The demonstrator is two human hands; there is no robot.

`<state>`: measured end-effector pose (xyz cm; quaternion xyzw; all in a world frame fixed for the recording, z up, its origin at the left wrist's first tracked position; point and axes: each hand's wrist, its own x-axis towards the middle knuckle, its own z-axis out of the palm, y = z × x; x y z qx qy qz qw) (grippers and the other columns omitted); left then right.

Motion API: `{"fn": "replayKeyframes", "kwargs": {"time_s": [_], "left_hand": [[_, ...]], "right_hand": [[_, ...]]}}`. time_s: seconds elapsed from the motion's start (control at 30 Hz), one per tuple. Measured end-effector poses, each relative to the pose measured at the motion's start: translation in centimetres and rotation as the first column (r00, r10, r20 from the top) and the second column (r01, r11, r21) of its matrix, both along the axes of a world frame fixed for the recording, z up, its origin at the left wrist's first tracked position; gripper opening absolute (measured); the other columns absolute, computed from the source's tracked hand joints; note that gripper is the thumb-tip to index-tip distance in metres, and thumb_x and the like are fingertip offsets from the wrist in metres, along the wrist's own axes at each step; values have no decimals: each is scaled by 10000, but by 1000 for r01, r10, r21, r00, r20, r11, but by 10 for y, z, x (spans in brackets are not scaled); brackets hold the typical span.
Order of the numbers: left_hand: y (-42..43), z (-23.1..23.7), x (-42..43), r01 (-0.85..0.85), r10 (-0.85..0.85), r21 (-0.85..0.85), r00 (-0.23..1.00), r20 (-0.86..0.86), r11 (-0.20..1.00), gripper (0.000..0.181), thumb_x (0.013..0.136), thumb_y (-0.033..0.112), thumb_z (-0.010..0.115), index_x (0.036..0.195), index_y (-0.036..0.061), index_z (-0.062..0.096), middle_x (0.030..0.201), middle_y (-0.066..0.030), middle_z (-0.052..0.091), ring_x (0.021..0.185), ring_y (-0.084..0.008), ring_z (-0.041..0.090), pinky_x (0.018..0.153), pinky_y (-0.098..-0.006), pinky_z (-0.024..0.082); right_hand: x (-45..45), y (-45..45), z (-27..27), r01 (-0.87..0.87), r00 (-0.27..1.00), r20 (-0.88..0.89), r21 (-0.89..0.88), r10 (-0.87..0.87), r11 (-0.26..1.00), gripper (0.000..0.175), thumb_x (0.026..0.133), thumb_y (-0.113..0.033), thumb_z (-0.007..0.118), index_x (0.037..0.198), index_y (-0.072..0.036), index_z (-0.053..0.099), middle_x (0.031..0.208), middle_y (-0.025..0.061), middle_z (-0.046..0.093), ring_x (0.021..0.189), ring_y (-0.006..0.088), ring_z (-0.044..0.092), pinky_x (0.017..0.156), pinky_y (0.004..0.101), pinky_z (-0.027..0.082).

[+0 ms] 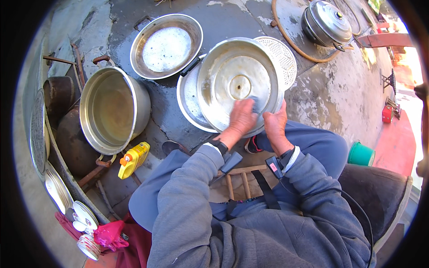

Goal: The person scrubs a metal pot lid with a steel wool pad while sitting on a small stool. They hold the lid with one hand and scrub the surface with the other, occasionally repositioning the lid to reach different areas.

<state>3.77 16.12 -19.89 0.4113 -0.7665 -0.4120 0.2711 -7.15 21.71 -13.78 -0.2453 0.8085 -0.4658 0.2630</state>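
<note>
My right hand (275, 125) grips the near rim of a large metal pot lid (221, 73), which is tilted with its hollow side up. My left hand (243, 115) presses a grey scouring pad (256, 104) against the inside of that lid. Beneath the lid lies a metal pan (187, 97) with a black handle and sudsy water. A perforated steamer plate (285, 60) shows behind the lid's right side. Farther off stands a wide metal basin (136, 50) of sudsy water. On the left, a deep aluminium pot (142, 100) holds cloudy water.
A yellow detergent bottle (135, 159) lies near my left knee. Stacked plates (59, 187) and bowls (87, 247) are at the lower left. A lidded pot (330, 21) and a hose (285, 33) lie at the upper right. A green bucket (360, 154) stands right of my knee.
</note>
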Motion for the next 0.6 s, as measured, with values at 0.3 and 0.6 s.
{"fn": "replayKeyframes", "kwargs": {"time_s": [0.3,0.6], "left_hand": [[-36,-60,69,158,-194,170,956,220,973,177,689,32,675,861,49,638,870,-206,689,896,-444,661,784,-500,532],[-15,-1,-9,270,-229,261,957,-179,927,274,680,73,752,941,43,672,913,-204,690,887,-431,664,760,-438,542]], "right_hand": [[-1,-3,5,47,997,67,-8,-46,999,714,708,114,562,1405,-15,476,1275,108,617,1174,223,592,1022,306,449],[-6,-1,1,6,1000,15,49,-7,999,737,744,34,628,1454,-87,470,1268,145,671,1204,262,634,1024,333,465]]}}
